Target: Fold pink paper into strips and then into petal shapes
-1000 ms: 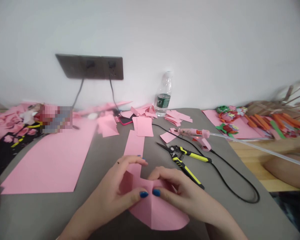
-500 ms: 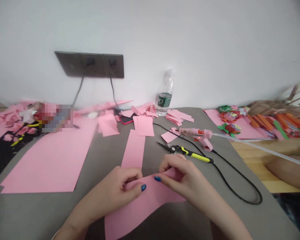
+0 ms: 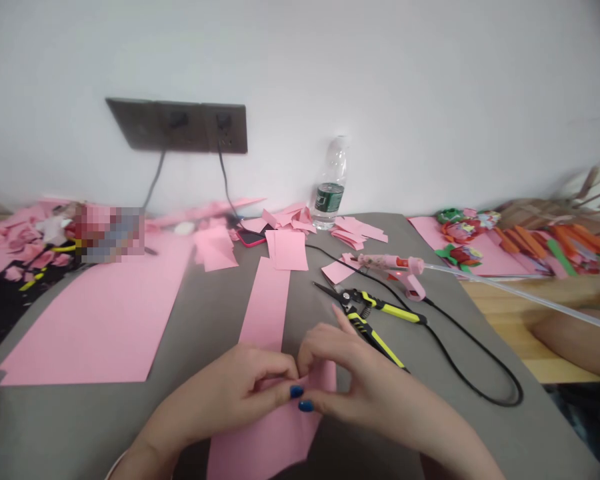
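A long pink paper strip (image 3: 266,303) runs from the table's middle down toward me. My left hand (image 3: 235,393) and my right hand (image 3: 350,373) pinch its near part (image 3: 270,443) together, thumbs with blue nails meeting at the fold. Both hands are closed on the paper. Yellow-handled scissors (image 3: 375,320) lie just right of my right hand.
A large pink sheet (image 3: 100,313) lies left on the grey table (image 3: 205,313). A pink glue gun (image 3: 397,270) with a black cord (image 3: 470,363), a water bottle (image 3: 329,187), a phone (image 3: 251,240), pink scraps (image 3: 290,250) and colourful crafts (image 3: 520,247) sit farther back. Another person's arm (image 3: 575,337) rests at right.
My hands have drawn closer together and bunched the strip's near part narrower; the right hand shifted left, uncovering the scissors' lower handle.
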